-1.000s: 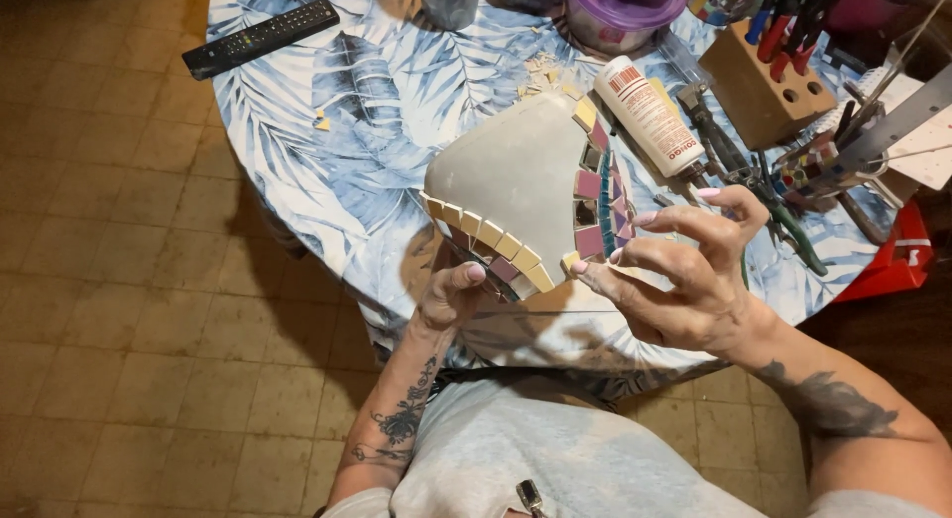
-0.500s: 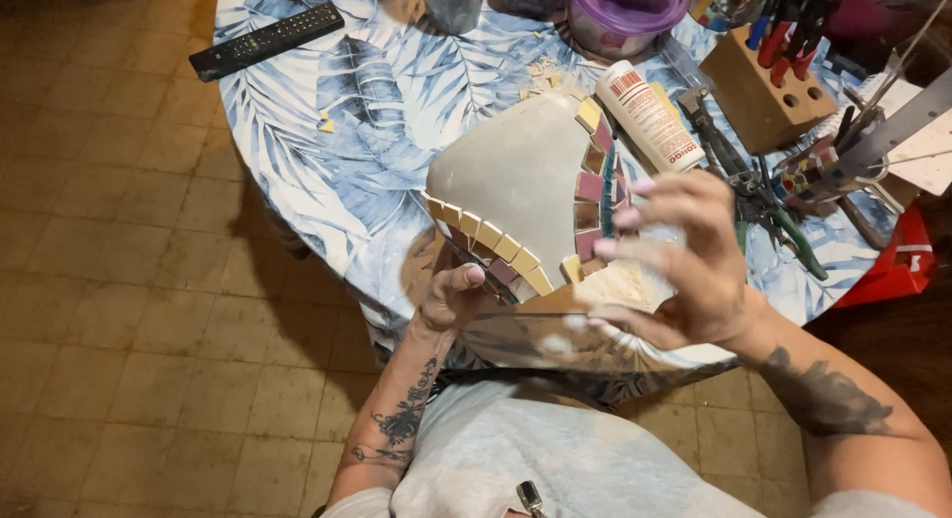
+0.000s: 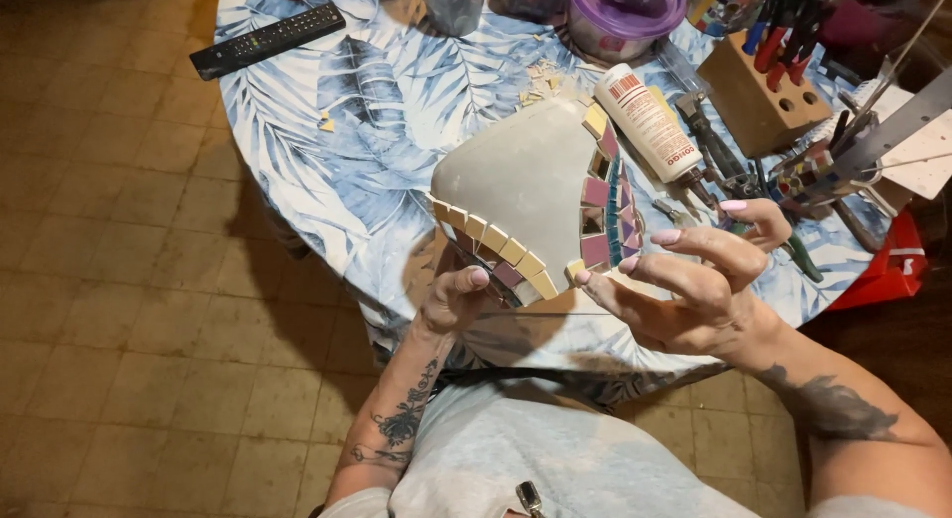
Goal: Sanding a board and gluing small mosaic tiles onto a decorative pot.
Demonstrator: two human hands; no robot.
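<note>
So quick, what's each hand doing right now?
Left hand: closed on the lower edge of the grey mosaic piece, steadying it.
Right hand: fingers spread, fingertips at a small tile on the piece's corner.

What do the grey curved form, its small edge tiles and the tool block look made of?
Grey curved form: likely cement or plaster, matte and even. Edge tiles: probably ceramic or glass, flat cream and pink squares, some shiny. Tool block: wood, brown with drilled holes.
</note>
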